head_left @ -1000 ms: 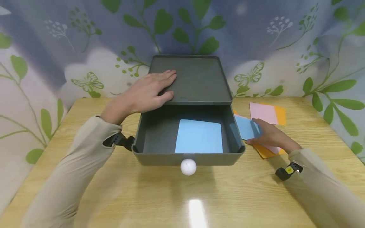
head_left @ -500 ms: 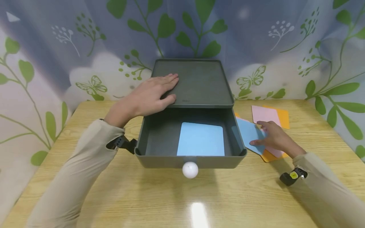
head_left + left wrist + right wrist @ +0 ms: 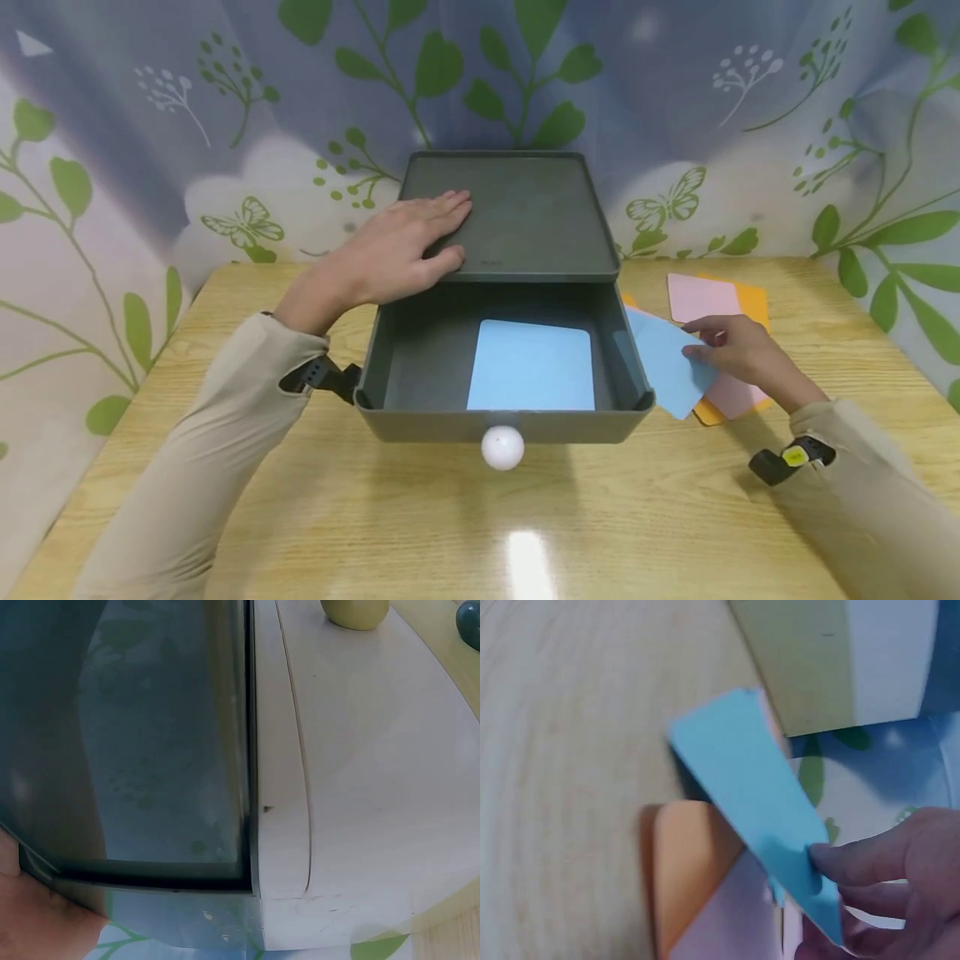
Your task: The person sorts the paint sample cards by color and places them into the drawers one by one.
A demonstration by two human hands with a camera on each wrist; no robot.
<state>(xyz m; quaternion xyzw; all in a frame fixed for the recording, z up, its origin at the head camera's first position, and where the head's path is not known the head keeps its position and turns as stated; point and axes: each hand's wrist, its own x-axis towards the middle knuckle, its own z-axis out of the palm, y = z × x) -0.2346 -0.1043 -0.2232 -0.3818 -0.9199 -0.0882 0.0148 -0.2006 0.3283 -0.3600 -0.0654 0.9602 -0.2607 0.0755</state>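
Note:
A dark grey drawer box (image 3: 510,217) stands on the table with its drawer (image 3: 423,358) pulled out toward me. A white round knob (image 3: 502,448) sits on the drawer's front, and one light blue card (image 3: 532,367) lies inside. My left hand (image 3: 382,254) rests flat on the left part of the box's top, fingers straight. Right of the drawer, my right hand (image 3: 742,354) pinches another blue card (image 3: 754,795) by its edge between thumb and fingers. That card is tilted, overlapping the pink card (image 3: 731,915) and orange card (image 3: 694,859) beneath.
Farther back on the table's right lie another pink card (image 3: 701,298) and an orange card (image 3: 756,304), overlapping. A curtain (image 3: 480,75) printed with leaves and butterflies hangs behind the wooden table (image 3: 360,517).
My right hand has shifted right along the blue card, loosened its fingers, then pinched the edge. The blue card has turned, its near corner coming toward me. My left hand stays on the box.

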